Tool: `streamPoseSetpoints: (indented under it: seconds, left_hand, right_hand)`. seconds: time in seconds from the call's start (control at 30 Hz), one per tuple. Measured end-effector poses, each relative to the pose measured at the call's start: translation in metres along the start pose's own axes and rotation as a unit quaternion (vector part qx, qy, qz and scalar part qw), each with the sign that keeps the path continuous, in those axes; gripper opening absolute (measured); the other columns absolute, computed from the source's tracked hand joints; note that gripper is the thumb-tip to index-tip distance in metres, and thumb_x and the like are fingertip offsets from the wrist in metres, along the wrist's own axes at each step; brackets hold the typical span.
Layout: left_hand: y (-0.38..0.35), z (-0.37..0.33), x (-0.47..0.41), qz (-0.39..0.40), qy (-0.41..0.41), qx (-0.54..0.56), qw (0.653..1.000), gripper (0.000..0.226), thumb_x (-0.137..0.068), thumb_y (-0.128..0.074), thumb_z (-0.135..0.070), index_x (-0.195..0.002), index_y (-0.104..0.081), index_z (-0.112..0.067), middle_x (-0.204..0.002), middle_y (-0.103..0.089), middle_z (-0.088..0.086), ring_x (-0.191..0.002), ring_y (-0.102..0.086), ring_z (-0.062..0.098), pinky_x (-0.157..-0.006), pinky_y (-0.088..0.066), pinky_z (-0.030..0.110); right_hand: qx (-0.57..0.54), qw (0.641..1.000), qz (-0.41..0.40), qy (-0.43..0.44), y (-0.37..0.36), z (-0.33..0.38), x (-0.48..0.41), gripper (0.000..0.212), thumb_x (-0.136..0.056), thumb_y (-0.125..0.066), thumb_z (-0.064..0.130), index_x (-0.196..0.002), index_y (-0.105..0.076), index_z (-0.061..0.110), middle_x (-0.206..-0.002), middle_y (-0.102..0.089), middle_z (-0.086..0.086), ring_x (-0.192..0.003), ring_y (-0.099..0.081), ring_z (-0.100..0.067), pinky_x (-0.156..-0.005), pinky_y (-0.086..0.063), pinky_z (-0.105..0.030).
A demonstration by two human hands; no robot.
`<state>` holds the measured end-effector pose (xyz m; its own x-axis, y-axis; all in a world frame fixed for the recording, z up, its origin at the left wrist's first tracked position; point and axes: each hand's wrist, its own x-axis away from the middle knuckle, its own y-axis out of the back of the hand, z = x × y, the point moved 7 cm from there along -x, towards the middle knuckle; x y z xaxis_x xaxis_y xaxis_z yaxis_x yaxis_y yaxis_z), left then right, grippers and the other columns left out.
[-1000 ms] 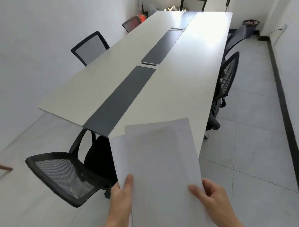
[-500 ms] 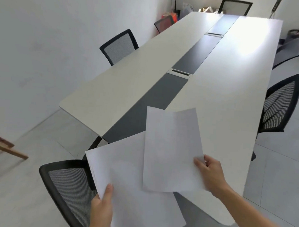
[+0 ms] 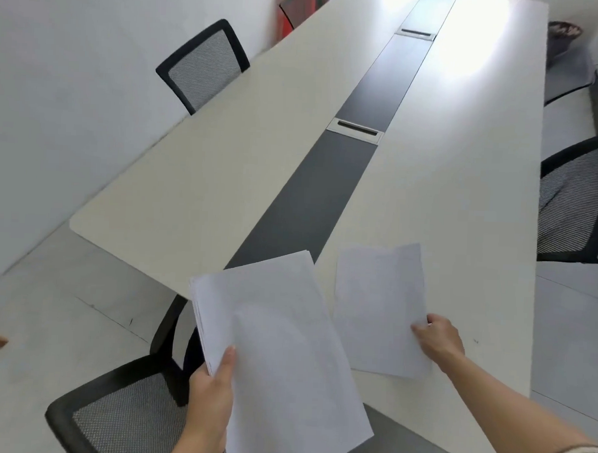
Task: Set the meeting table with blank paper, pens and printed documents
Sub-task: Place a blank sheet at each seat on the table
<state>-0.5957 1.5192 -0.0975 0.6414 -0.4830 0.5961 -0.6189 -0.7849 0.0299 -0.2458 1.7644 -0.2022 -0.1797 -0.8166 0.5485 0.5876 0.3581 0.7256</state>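
My left hand (image 3: 211, 400) grips a stack of blank white paper (image 3: 278, 355) by its lower left edge, held above the near end of the long white meeting table (image 3: 225, 161). My right hand (image 3: 438, 340) pinches the right edge of a single white sheet (image 3: 378, 308), which lies low over the right half of the table near its near end; whether it touches the top I cannot tell. No pens or printed documents are visible.
A dark strip (image 3: 312, 206) with cable slots (image 3: 356, 129) runs down the table's middle. Black mesh chairs stand at the near end (image 3: 117, 420), on the left (image 3: 203, 64) and on the right (image 3: 572, 207). A bin (image 3: 564, 32) sits far right.
The single sheet has been pulled off the stack and carried right and down toward the table by my right hand. The view has moved closer to the table.
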Motion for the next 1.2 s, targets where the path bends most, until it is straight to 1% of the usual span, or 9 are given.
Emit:
streamPoseSetpoints:
  seconds: [0.17, 0.27, 0.4, 0.53, 0.67, 0.77, 0.83, 0.93, 1.2]
  left_hand:
    - [-0.045, -0.006, 0.000, 0.086, 0.031, -0.028, 0.995, 0.017, -0.095, -0.057, -0.023, -0.102, -0.068, -0.012, -0.100, -0.074, 0.008, -0.093, -0.070, 0.027, -0.084, -0.055, 0.041]
    - [-0.083, -0.006, 0.010, 0.147, 0.039, -0.060, 0.987, 0.017, -0.093, -0.059, -0.024, -0.100, -0.069, -0.011, -0.094, -0.076, 0.007, -0.090, -0.072, 0.027, -0.081, -0.056, 0.041]
    - [-0.137, 0.002, 0.037, 0.224, 0.046, -0.107, 0.968, 0.022, -0.092, -0.061, -0.028, -0.106, -0.068, -0.012, -0.095, -0.077, 0.005, -0.089, -0.073, 0.026, -0.083, -0.057, 0.044]
    - [-0.186, 0.011, 0.079, 0.290, 0.045, -0.139, 0.946, 0.029, -0.091, -0.063, -0.029, -0.109, -0.067, -0.008, -0.097, -0.077, 0.011, -0.089, -0.073, 0.031, -0.087, -0.056, 0.051]
    - [-0.231, 0.032, 0.134, 0.336, 0.045, -0.155, 0.928, 0.030, -0.090, -0.062, -0.027, -0.107, -0.067, -0.002, -0.097, -0.076, 0.017, -0.088, -0.073, 0.035, -0.083, -0.057, 0.050]
    - [-0.266, 0.060, 0.180, 0.354, 0.051, -0.173, 0.918, 0.031, -0.089, -0.062, -0.025, -0.105, -0.067, 0.001, -0.093, -0.076, 0.019, -0.084, -0.073, 0.036, -0.074, -0.059, 0.044]
    - [-0.290, 0.081, 0.211, 0.356, 0.061, -0.178, 0.915, 0.031, -0.090, -0.060, -0.023, -0.106, -0.066, 0.003, -0.091, -0.076, 0.020, -0.080, -0.074, 0.034, -0.066, -0.060, 0.040]
    - [-0.330, 0.108, 0.256, 0.377, 0.081, -0.180, 0.905, 0.033, -0.091, -0.058, -0.024, -0.110, -0.065, 0.001, -0.097, -0.075, 0.020, -0.087, -0.073, 0.036, -0.077, -0.059, 0.044]
    - [-0.424, 0.156, 0.333, 0.443, 0.116, -0.219, 0.862, 0.050, -0.080, -0.060, -0.036, -0.113, -0.065, 0.001, -0.104, -0.073, 0.021, -0.093, -0.071, 0.037, -0.081, -0.057, 0.045]
  right_hand:
    - [0.047, 0.997, -0.054, 0.028, 0.025, 0.006, 0.020, 0.044, -0.091, -0.059, 0.034, -0.132, -0.051, 0.019, -0.125, -0.063, -0.006, -0.111, -0.061, -0.028, -0.086, -0.046, -0.037]
    - [-0.106, 0.992, -0.040, 0.054, 0.039, 0.007, 0.047, 0.035, -0.091, -0.063, 0.034, -0.120, -0.061, 0.014, -0.113, -0.068, -0.006, -0.097, -0.065, -0.022, -0.085, -0.050, -0.038]
    - [-0.345, 0.933, 0.104, 0.013, 0.045, -0.011, 0.101, 0.033, -0.095, -0.055, 0.040, -0.103, -0.069, 0.010, -0.096, -0.075, -0.013, -0.077, -0.070, -0.024, -0.070, -0.053, -0.036]
    - [-0.395, 0.910, 0.122, 0.022, 0.072, -0.057, 0.140, 0.034, -0.088, -0.065, 0.045, -0.100, -0.070, 0.013, -0.087, -0.075, -0.004, -0.072, -0.068, -0.019, -0.069, -0.050, -0.032]
    - [-0.472, 0.873, 0.123, 0.016, 0.109, -0.117, 0.155, 0.033, -0.082, -0.077, 0.023, -0.105, -0.069, 0.002, -0.100, -0.076, -0.013, -0.089, -0.074, -0.029, -0.066, -0.057, -0.028]
    - [-0.514, 0.854, 0.084, 0.015, 0.150, -0.172, 0.160, 0.039, -0.073, -0.082, 0.020, -0.103, -0.071, -0.002, -0.101, -0.075, -0.021, -0.091, -0.072, -0.038, -0.080, -0.059, -0.047]
    - [-0.525, 0.850, 0.041, 0.015, 0.182, -0.210, 0.161, 0.031, -0.073, -0.076, 0.020, -0.093, -0.073, -0.003, -0.094, -0.075, -0.023, -0.082, -0.073, -0.037, -0.076, -0.059, -0.045]
    - [-0.539, 0.842, 0.006, 0.015, 0.225, -0.265, 0.161, 0.024, -0.081, -0.071, 0.019, -0.087, -0.074, -0.004, -0.092, -0.075, -0.024, -0.081, -0.073, -0.040, -0.076, -0.059, -0.047]
    - [-0.585, 0.805, -0.097, 0.015, 0.307, -0.372, 0.147, 0.021, -0.081, -0.071, 0.013, -0.098, -0.070, 0.000, -0.093, -0.076, -0.018, -0.083, -0.074, -0.037, -0.076, -0.059, -0.045]
